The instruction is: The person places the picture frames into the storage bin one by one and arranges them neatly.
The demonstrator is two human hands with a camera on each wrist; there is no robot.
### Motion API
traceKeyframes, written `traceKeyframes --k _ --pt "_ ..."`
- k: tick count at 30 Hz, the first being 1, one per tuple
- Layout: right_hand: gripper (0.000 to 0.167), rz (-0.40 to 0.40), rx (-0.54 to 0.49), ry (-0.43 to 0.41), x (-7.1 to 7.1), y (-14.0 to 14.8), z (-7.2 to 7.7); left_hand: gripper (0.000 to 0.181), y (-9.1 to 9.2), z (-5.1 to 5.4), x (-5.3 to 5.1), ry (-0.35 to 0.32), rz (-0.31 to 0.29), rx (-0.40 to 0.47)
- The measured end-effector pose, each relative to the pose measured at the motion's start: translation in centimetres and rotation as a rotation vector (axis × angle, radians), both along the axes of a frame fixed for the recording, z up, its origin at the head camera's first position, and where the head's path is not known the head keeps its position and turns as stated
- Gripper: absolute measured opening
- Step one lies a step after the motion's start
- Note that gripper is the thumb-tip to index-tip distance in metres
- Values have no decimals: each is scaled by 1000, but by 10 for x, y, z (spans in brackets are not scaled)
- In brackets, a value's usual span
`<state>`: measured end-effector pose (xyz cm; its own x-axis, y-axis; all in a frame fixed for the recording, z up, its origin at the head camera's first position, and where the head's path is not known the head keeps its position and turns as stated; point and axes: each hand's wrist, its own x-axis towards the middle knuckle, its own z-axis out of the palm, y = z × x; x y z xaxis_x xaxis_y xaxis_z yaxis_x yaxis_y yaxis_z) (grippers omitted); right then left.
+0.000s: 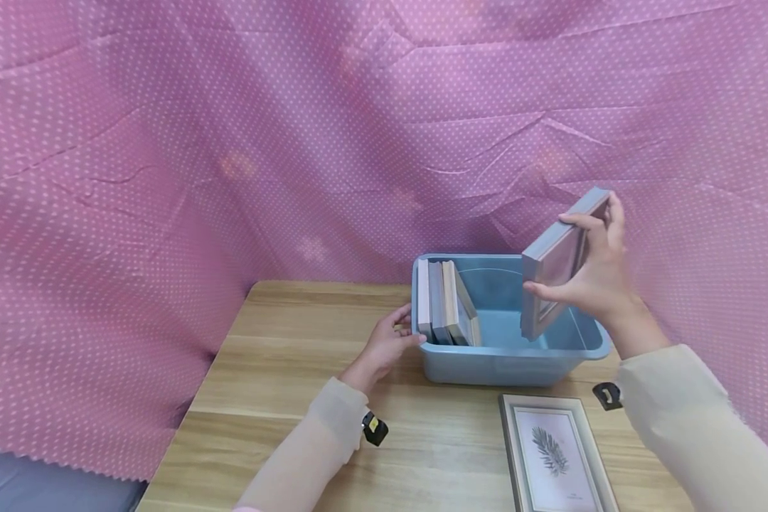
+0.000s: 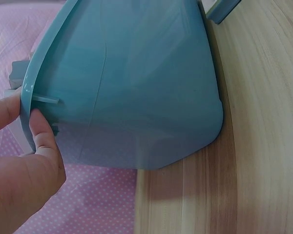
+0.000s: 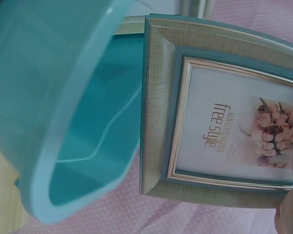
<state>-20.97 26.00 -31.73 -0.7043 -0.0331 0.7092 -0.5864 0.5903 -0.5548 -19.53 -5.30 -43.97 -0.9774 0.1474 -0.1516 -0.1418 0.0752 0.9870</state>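
A blue plastic basin (image 1: 486, 366) stands on the wooden table, with several picture frames (image 1: 444, 302) upright at its left end. My left hand (image 1: 387, 341) grips the basin's left rim; in the left wrist view its thumb and finger pinch that rim (image 2: 31, 83). Above the right part of the basin, my right hand (image 1: 592, 274) holds a picture frame (image 1: 553, 259) tilted, fingers along its edges. In the right wrist view this frame (image 3: 158, 107) has a beige textured border and a print of pink flowers with "free style" lettering. Only a fingertip (image 3: 290, 214) shows there.
Another picture frame (image 1: 557, 455) with a leaf print lies face up on the table (image 1: 281, 398), in front of the basin. A pink dotted cloth (image 1: 333, 142) hangs behind and at both sides. Each wrist wears a black camera mount (image 1: 374, 429).
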Motion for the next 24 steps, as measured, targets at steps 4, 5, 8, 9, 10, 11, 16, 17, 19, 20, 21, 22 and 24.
traceKeyframes --k 4,5,8,9,10,11,16,17,19,20,21,22,24 --pt "100 6 52 -44 -10 -5 -12 67 1 -1 -1 0 3 0" --pt "100 5 67 -52 -13 -5 -15 67 1 -1 -2 -1 4 -1" --pt "101 13 95 -90 -19 -6 -24 67 2 -1 -2 -3 9 -4" --pt "101 15 103 -104 -21 -6 -27 67 2 -2 -3 -3 9 -3" --pt "101 17 107 -117 -22 -6 -30 67 2 -2 -2 1 7 2" --pt "101 19 113 -130 -24 -6 -34 67 3 -2 -2 5 6 6" --pt "98 48 159 -174 -31 -7 -48 69 3 -2 -1 27 6 31" --pt "98 61 169 -176 -32 -7 -51 69 4 -2 -1 26 9 31" --pt "97 90 187 -186 -34 -8 -57 69 3 -2 -1 25 13 28" --pt "98 98 198 -195 -34 -9 -60 69 3 -1 -1 21 14 27" --pt "99 108 209 -204 -35 -9 -62 69 4 -1 0 20 13 25" --pt "99 118 221 -215 -35 -9 -65 68 4 -1 0 20 11 20" --pt "101 139 246 -239 -36 -10 -70 68 4 0 0 13 8 19"
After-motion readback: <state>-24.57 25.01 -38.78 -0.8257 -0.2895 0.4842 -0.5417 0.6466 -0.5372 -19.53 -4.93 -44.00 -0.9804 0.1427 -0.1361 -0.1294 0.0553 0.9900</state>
